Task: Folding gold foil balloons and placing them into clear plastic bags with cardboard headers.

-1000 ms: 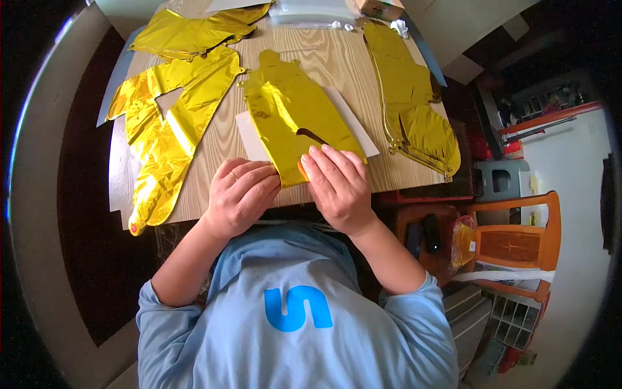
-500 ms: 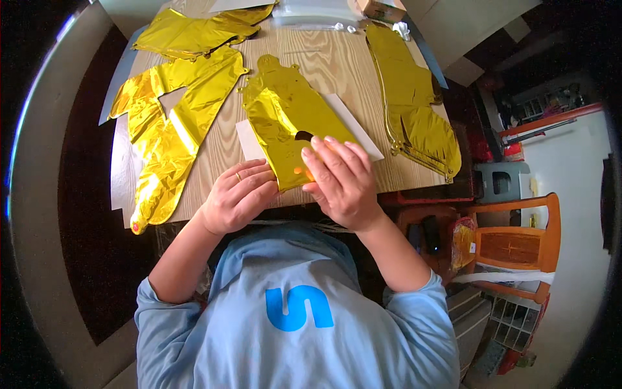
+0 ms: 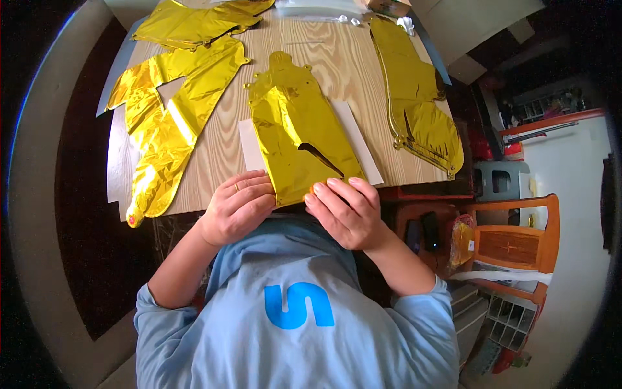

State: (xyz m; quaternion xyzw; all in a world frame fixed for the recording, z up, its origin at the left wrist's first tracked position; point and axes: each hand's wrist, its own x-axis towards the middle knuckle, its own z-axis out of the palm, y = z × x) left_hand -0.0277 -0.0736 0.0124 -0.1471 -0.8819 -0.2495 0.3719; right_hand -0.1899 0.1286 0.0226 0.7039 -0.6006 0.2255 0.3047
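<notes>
A flat gold foil balloon (image 3: 291, 123) lies in front of me, its near end at the table's front edge. A dark slit-like fold runs across its right half. My left hand (image 3: 238, 206) is closed on the near left corner, with the thumb hidden. At the near right corner my right hand (image 3: 346, 211) pinches the foil, its fingers bent over the edge. Under the balloon a white card (image 3: 357, 139) shows at both sides.
More gold foil balloons lie about: one at the left (image 3: 162, 129), one at the far left (image 3: 194, 23), a stack at the right (image 3: 414, 97). Clear plastic film (image 3: 317, 9) and a cardboard box (image 3: 389, 6) are at the back. A wooden chair (image 3: 512, 243) stands to the right.
The foil balloon has come nearer to me and its near end lies flatter. My right hand has moved down toward me to the near right corner; my left hand stays at its corner.
</notes>
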